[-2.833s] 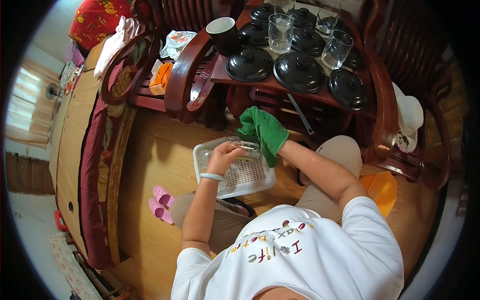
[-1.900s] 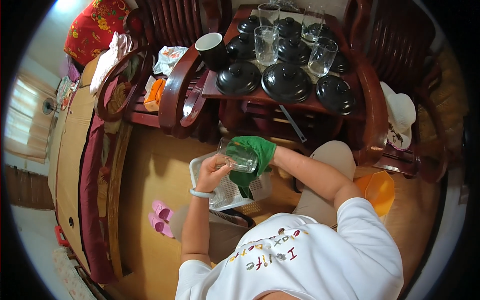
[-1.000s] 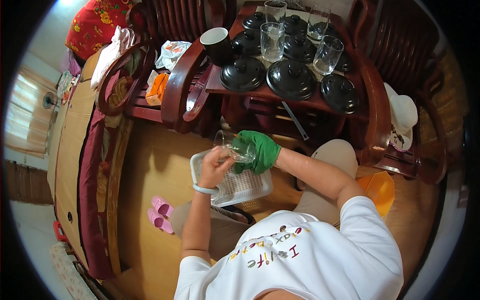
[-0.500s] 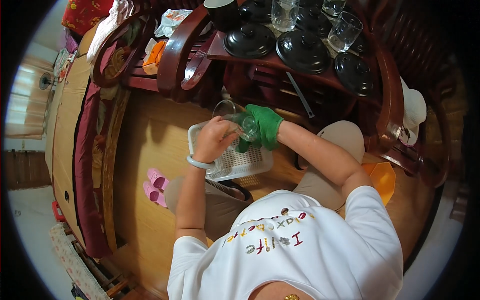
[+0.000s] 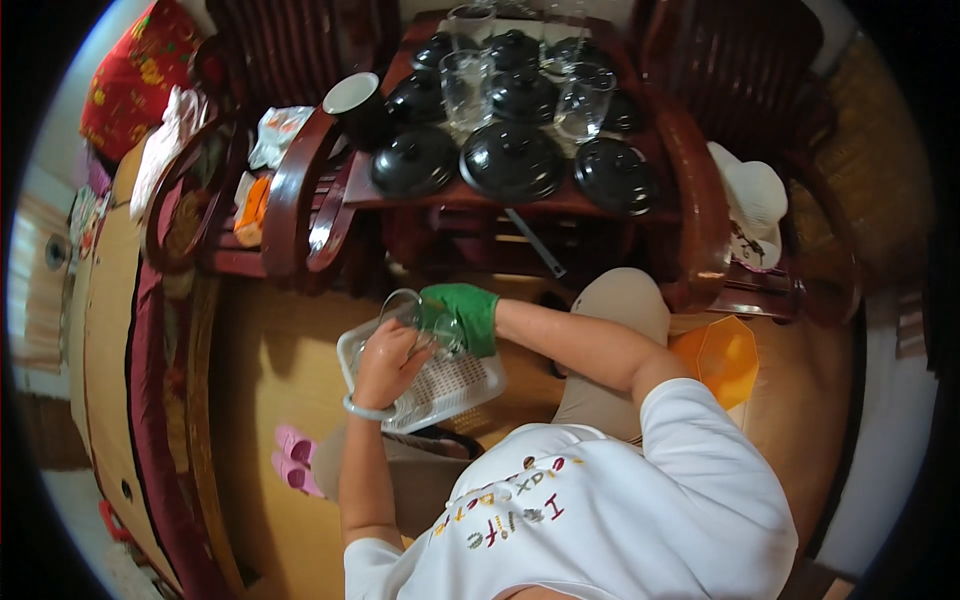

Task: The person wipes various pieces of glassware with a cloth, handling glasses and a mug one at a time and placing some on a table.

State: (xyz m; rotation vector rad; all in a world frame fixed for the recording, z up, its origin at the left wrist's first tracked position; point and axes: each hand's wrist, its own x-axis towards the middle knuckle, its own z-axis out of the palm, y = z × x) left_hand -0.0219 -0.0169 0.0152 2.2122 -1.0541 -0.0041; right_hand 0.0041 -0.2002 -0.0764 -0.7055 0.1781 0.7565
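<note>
My left hand point(image 5: 392, 362), bare and with a pale bangle at the wrist, is closed on a clear drinking glass point(image 5: 428, 318) tilted in front of me. On the glass's other end, my right hand point(image 5: 462, 316) is covered by a green cloth glove and curls against it; its fingers are mostly hidden. Both hands are over a white plastic basket point(image 5: 462, 394) with a perforated bottom.
Beyond my hands stands a dark red wooden table point(image 5: 400, 208) bearing several black lids point(image 5: 512, 162) and clear glasses point(image 5: 585, 105). A black pot point(image 5: 362, 112) with a pale inside is at its left. Pink slippers point(image 5: 295, 460) lie left, an orange plastic piece point(image 5: 722, 362) right.
The view has shifted, so the table shows more fully and my hands appear lower and further left. Both hands still hold the glass over the basket.
</note>
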